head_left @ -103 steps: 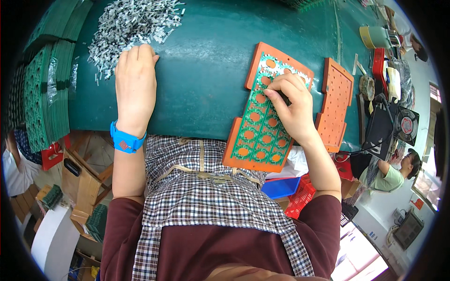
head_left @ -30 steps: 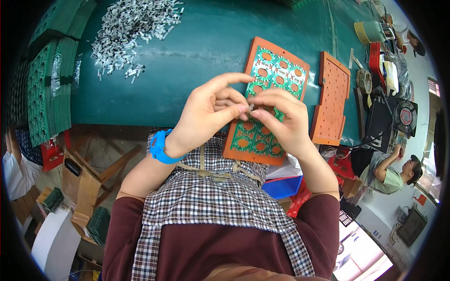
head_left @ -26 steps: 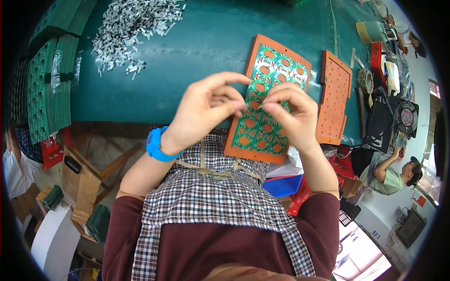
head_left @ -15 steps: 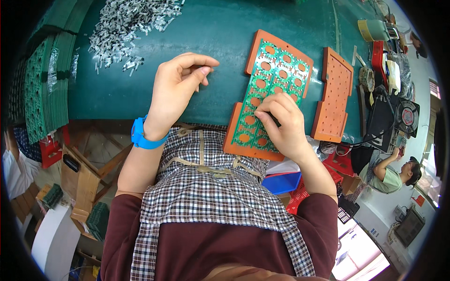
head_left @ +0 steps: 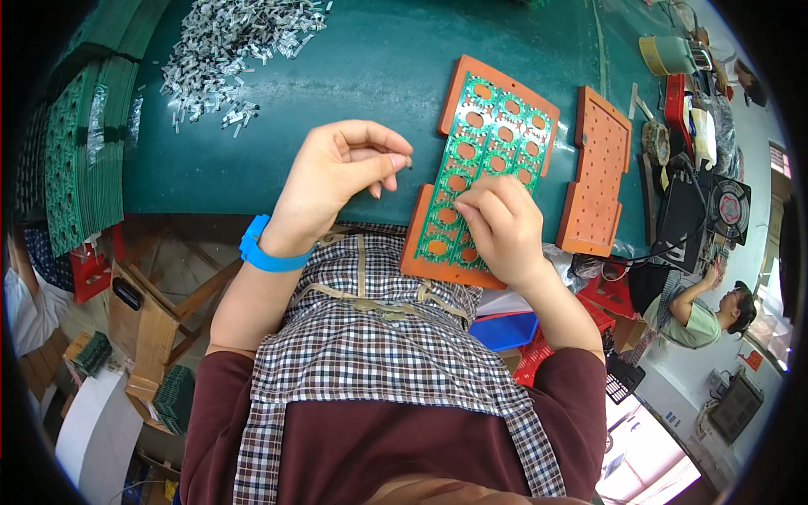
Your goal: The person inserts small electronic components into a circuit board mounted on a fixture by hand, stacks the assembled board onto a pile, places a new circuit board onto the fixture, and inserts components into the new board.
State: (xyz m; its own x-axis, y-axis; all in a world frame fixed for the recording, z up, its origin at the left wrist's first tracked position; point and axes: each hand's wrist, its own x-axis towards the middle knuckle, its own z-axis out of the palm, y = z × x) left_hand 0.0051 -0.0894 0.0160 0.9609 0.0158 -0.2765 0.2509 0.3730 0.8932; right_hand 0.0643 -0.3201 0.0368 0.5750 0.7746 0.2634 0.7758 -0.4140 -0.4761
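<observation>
A green circuit board panel (head_left: 470, 136) with rows of oval holes lies in an orange fixture plate (head_left: 449, 109) at the table's front edge. My right hand (head_left: 507, 231) is over the panel's lower half, thumb and fingertips pinched together at its surface; whatever they hold is hidden. Left of the panel, my left hand (head_left: 341, 172) hovers with thumb and forefinger closed on a small dark part (head_left: 409, 162), too tiny to name. A heap of small clear-and-dark components (head_left: 227, 59) lies farther off at the upper left.
Another orange plate (head_left: 599, 160), dotted with small holes, lies right of the panel. Green boards (head_left: 77, 160) are stacked high at the left. A fan (head_left: 730, 209) and a tape roll (head_left: 652, 55) are at the right, where another person (head_left: 703, 316) sits.
My left hand has moved right and slightly nearer me, toward the panel, and the small dark part now shows at its fingertips. My right hand has shifted slightly nearer me, still pinched over the panel.
</observation>
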